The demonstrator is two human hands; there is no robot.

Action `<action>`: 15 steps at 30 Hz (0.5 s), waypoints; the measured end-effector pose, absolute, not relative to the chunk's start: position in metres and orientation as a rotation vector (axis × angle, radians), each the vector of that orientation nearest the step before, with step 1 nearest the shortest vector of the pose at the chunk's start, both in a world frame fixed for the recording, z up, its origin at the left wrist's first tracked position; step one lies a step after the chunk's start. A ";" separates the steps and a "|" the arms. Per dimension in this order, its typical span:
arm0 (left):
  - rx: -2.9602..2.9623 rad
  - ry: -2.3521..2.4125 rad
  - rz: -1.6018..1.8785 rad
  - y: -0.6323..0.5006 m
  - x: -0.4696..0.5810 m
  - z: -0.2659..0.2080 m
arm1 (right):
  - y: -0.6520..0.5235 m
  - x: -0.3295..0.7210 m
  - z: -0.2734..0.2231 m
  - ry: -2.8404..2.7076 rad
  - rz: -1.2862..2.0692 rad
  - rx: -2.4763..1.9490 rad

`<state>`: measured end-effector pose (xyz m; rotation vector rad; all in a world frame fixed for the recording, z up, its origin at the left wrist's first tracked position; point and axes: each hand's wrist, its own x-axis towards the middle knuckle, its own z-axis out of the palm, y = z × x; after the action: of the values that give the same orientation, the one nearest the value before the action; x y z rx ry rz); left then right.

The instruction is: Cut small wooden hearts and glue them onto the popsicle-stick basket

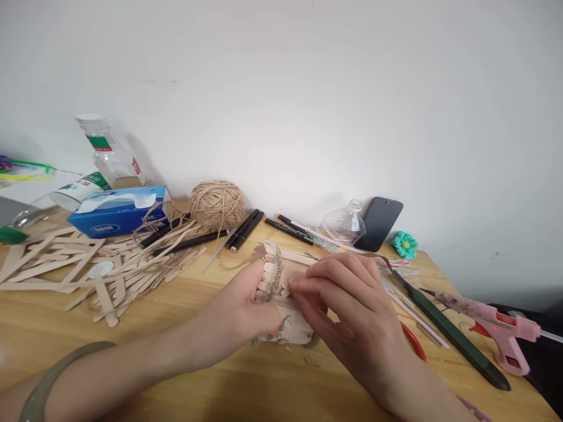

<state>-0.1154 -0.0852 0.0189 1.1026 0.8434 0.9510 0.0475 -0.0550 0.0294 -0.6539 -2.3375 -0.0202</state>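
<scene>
A small model built from pale wooden craft sticks (294, 331) sits on the table in front of me, with a row of rounded stick ends and a glittery silvery strip along its left part. My left hand (246, 305) is closed around its left side, thumb lying across the near part. From the right, my right hand (352, 299) reaches over the model with thumb and fingertips pinched together at its middle, beside the glittery strip. Whatever sits between those fingertips is too small to make out. Both hands cover much of the model.
Loose craft sticks (44, 264) lie heaped at left, near a blue tissue box (118, 214) and bottles. Behind are a twine ball (217, 204), black markers (246, 230) and a phone (379, 224). At right lie a dark green-handled tool (453, 331) and a pink glue gun (497, 325).
</scene>
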 end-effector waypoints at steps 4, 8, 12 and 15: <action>1.111 0.819 0.945 -0.085 -0.115 0.027 | -0.053 0.045 0.031 -2.350 -0.008 -0.657; 1.096 0.814 0.931 -0.082 -0.116 0.025 | -0.052 0.047 0.029 -2.337 0.043 -0.659; 1.010 0.867 0.949 -0.077 -0.118 0.014 | -0.048 0.055 0.028 -2.119 0.440 -0.752; 0.944 0.826 0.924 -0.074 -0.119 0.012 | -0.042 0.075 0.029 -1.779 0.655 -0.874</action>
<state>-0.1188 -0.0743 0.0120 0.9444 0.8261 0.9237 0.0745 -0.0422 0.0290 -0.8736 -1.7787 0.6548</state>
